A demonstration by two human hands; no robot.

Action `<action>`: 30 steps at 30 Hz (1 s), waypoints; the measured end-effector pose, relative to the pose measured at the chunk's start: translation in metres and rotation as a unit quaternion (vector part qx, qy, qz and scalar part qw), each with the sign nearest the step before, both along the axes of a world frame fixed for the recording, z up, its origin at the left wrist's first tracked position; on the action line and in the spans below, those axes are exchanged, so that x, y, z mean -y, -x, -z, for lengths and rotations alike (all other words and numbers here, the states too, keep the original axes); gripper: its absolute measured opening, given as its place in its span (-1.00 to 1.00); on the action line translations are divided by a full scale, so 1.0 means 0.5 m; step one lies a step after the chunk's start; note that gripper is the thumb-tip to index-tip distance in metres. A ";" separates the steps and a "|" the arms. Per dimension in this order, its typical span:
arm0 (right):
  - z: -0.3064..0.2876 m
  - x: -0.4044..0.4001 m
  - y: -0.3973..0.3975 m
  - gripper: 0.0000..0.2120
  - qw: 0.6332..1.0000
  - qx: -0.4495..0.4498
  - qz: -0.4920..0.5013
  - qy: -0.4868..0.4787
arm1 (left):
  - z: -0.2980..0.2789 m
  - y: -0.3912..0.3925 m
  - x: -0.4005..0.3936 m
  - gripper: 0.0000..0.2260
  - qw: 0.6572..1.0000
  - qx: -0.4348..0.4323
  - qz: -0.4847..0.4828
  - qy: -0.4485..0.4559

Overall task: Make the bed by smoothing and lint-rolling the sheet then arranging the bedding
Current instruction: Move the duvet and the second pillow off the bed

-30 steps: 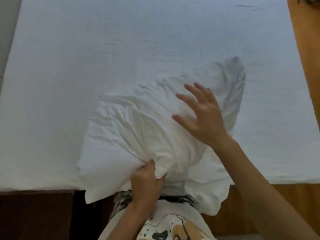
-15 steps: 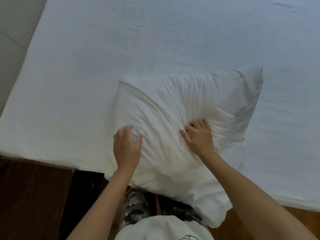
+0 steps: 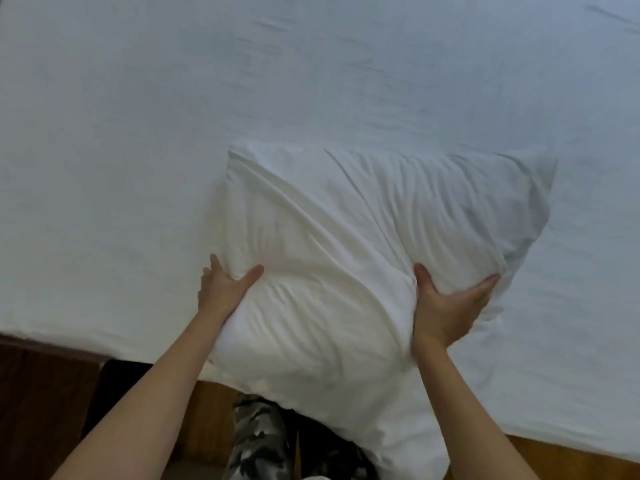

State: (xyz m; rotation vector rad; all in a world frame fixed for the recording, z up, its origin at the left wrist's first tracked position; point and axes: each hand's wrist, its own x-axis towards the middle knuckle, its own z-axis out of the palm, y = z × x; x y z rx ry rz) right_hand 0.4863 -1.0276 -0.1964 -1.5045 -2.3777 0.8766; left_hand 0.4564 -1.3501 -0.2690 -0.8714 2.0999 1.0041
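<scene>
Pillow (image 3: 363,244): soft, light, overhanging the bed's (image 3: 104,168) near edge.
Grip: left hand (image 3: 221,289) and right hand (image 3: 446,303) clamp its sides.
Hold: sides suit it.

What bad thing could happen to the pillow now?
The pillow hangs partly over the bed's near edge, so it might slide to the floor if the left hand and right hand gripping its sides let go. Its case looks creased and could stay crumpled. Pushing it might wrinkle the sheet.

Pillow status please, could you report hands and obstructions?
Left hand and right hand grip pillow sides. Pillow overhangs near edge of sheet. Nothing in the way.
</scene>
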 end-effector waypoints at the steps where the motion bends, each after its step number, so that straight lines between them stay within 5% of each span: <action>1: 0.007 0.002 0.000 0.19 1.000 0.003 -0.011 -0.005 | 0.014 0.012 0.006 0.32 1.000 0.012 0.013 0.003; 6: 0.060 0.021 0.015 0.21 0.999 0.011 -0.043 -0.010 | 0.076 0.068 0.010 0.25 0.995 0.044 0.091 0.027; 11: 0.113 0.019 0.060 0.22 0.998 0.033 -0.058 -0.013 | 0.119 0.112 0.001 0.38 0.997 0.050 0.045 -0.022; 15: 0.115 0.005 0.073 0.21 0.998 0.039 -0.056 -0.010 | 0.107 0.124 -0.007 0.29 0.996 0.034 0.017 -0.078; 20: 0.084 -0.041 0.072 0.19 0.998 0.026 -0.058 0.024 | 0.037 0.106 -0.037 -0.34 0.991 -0.006 -0.008 -0.133; 24: 0.062 -0.119 0.048 0.13 0.996 0.033 -0.067 0.049 | -0.022 0.090 -0.071 -0.02 0.991 -0.035 -0.004 -0.129; 30: 0.083 -0.197 0.003 0.29 0.980 0.147 0.005 0.134 | -0.063 0.061 -0.120 0.07 0.990 -0.048 0.000 -0.134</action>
